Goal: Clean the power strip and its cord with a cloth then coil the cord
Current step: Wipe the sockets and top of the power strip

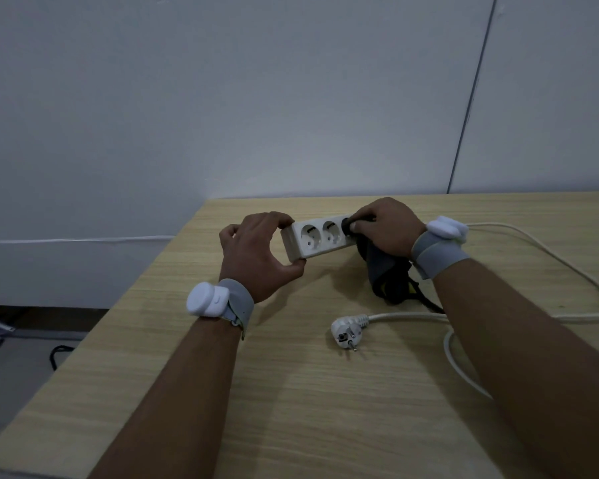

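Fingers of the left hand [256, 250] are gripping the power strip [317, 238] steady while the right hand [384, 226] is pinching the cloth [382, 271] into a socket.

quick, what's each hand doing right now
Left hand: grips the end of the power strip.
Right hand: holds the dark cloth, pressing it on the strip.

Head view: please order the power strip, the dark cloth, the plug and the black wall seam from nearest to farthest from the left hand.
From the left hand:
1. Power strip: held at its left end by this hand.
2. Dark cloth: to the right, under the right hand.
3. Plug: lying on the table, lower right.
4. Black wall seam: far upper right, on the wall.
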{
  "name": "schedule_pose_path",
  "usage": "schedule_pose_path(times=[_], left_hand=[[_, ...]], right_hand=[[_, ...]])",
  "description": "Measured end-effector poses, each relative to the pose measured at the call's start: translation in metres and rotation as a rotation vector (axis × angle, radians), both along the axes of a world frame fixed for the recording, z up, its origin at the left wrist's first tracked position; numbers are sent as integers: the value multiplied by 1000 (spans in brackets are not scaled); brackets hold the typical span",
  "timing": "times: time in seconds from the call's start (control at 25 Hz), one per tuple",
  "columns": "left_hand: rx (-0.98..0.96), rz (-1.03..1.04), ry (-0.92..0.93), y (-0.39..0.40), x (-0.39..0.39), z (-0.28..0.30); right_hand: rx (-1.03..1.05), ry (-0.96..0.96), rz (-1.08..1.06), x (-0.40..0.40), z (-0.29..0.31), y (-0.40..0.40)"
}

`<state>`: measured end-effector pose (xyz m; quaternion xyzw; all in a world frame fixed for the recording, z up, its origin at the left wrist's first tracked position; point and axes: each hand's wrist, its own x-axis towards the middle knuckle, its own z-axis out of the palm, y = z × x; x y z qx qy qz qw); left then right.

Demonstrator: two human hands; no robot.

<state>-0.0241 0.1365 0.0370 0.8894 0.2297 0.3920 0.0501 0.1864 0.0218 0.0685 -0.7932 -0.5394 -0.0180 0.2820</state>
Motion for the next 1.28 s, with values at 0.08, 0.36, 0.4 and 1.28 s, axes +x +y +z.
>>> schedule_pose_path(times=[0.08, 0.36, 0.4, 1.28], left_hand=[[-1, -8, -1, 0, 1, 0], [17, -1, 4, 0, -1, 1], [9, 2, -1, 1, -3, 0], [-19, -30, 6, 6, -3, -2]], right_hand=[[48, -142, -2, 1, -2, 0], [-132, -182, -19, -2, -13, 13], [-115, -106, 7, -1, -11, 12], [-97, -163, -130, 17, -31, 12]])
